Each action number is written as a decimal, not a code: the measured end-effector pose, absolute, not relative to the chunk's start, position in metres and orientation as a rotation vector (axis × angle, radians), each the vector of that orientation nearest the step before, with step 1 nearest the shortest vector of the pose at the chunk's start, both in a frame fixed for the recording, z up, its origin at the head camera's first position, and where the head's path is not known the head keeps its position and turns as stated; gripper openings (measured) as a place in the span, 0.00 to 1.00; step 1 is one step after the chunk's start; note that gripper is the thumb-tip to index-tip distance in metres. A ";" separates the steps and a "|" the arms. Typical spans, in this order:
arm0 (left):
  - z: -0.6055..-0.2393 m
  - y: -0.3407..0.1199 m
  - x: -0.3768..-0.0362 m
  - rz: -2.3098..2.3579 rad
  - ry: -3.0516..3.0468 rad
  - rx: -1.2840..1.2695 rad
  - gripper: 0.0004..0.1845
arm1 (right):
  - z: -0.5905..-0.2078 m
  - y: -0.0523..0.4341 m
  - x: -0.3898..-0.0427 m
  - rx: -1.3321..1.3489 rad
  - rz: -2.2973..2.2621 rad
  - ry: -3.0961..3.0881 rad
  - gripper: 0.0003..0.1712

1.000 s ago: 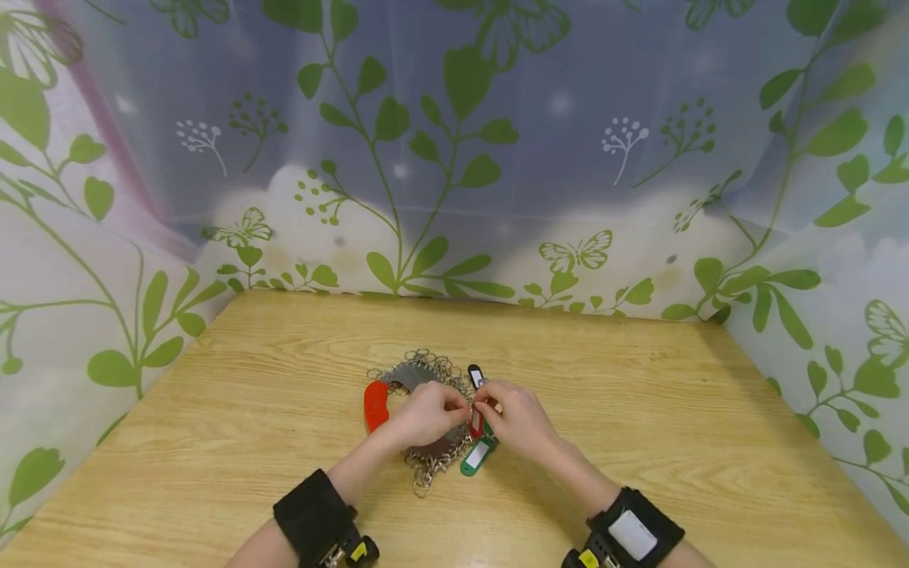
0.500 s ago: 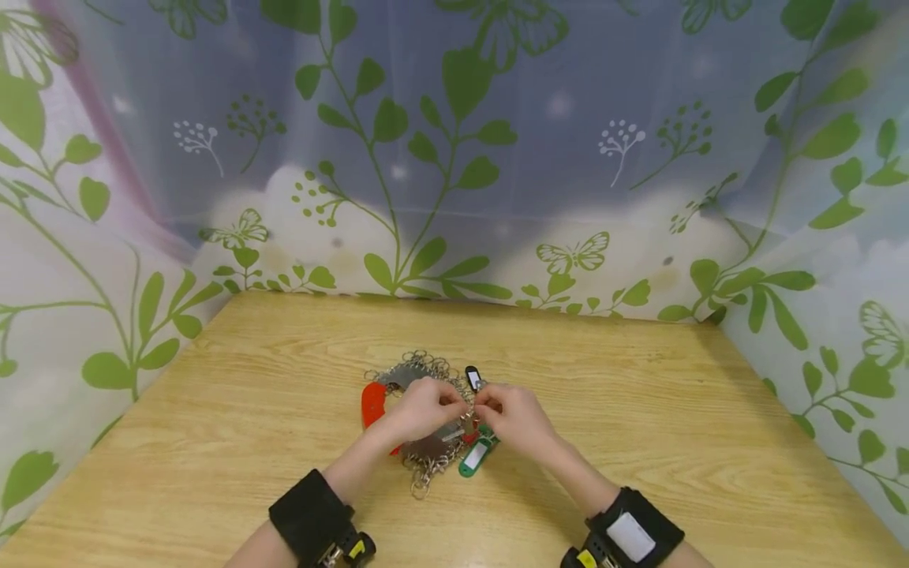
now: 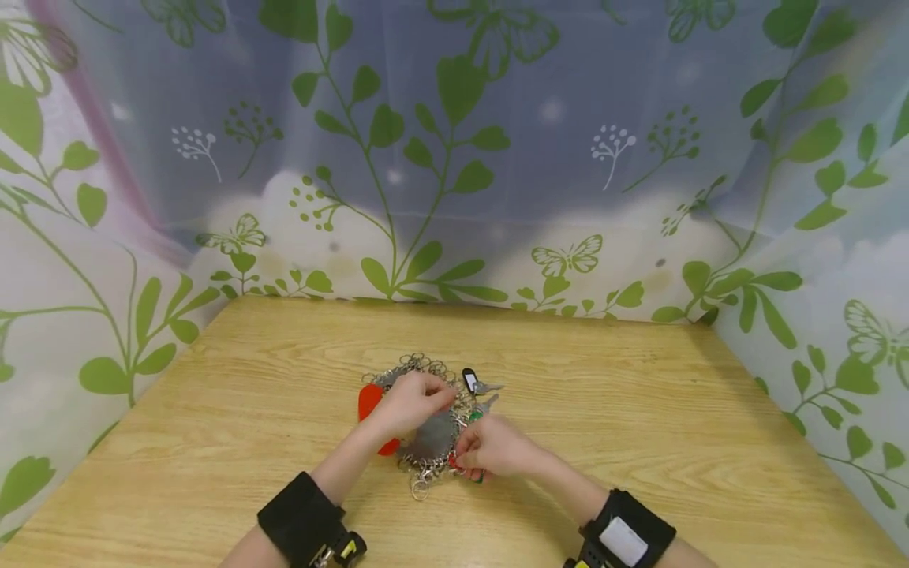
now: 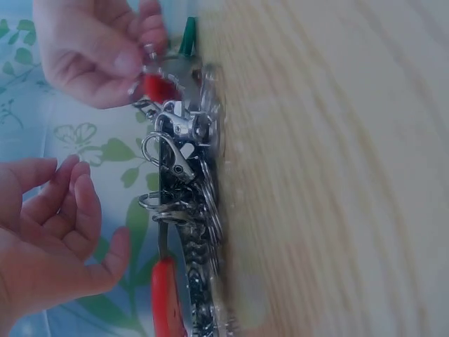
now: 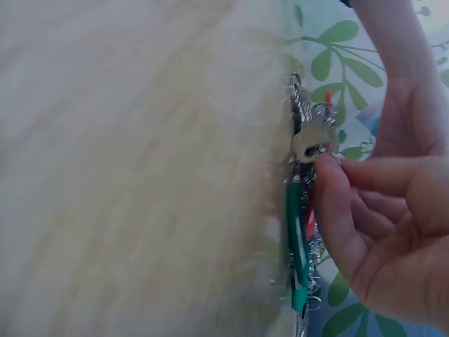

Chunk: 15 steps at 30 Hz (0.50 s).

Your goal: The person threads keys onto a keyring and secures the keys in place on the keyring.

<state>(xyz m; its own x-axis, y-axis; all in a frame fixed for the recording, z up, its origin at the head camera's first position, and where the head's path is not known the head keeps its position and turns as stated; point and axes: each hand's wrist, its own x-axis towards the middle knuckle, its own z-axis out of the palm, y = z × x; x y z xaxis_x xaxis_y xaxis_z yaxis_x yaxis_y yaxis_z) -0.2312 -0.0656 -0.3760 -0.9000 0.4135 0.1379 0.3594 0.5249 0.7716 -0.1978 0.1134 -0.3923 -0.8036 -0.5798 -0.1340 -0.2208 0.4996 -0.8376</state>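
Note:
A round grey plate [image 3: 435, 436] with a red curved handle [image 3: 368, 400] lies on the table, its edge hung with metal rings and clasps [image 4: 175, 165]. My right hand [image 3: 500, 446] is at the plate's right edge; in the right wrist view its thumb and forefinger pinch a key [image 5: 313, 139] by its head. A red tag [image 4: 160, 88] hangs beside those fingers, and a green tag [image 5: 298, 239] is just below. Over the plate, my left hand [image 3: 415, 402] hovers with loosely bent fingers and holds nothing, as the left wrist view shows.
A black tag [image 3: 470, 380] with a grey key [image 3: 488, 388] lies at the plate's upper right. Wooden table [image 3: 639, 410] surrounds the plate, and a leaf-patterned curtain [image 3: 454, 158] stands behind and at both sides.
The two hands were together at the plate's right edge. My right hand has moved down toward the front with the key; my left has drawn back up and left, letting go.

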 end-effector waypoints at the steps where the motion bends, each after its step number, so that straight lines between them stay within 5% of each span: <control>1: -0.376 -0.066 -0.231 1.338 2.694 0.678 0.19 | -0.393 0.114 -0.197 -0.694 -1.183 2.322 0.03; 9: -0.374 -0.066 -0.230 1.324 2.714 0.661 0.12 | -0.384 0.129 -0.197 -0.894 -0.932 2.273 0.12; 15: -0.366 -0.071 -0.238 1.206 2.823 0.610 0.18 | -0.375 0.159 -0.214 -0.890 -1.029 2.654 0.19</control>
<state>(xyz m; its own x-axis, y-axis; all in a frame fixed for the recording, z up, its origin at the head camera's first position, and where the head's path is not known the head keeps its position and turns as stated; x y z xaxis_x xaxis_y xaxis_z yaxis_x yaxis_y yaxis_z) -0.2377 -0.0710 -0.3663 -0.9241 0.3560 0.1393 0.3467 0.6270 0.6976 -0.2142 0.1590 -0.3753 -0.8104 -0.5824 0.0639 -0.4733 0.5864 -0.6573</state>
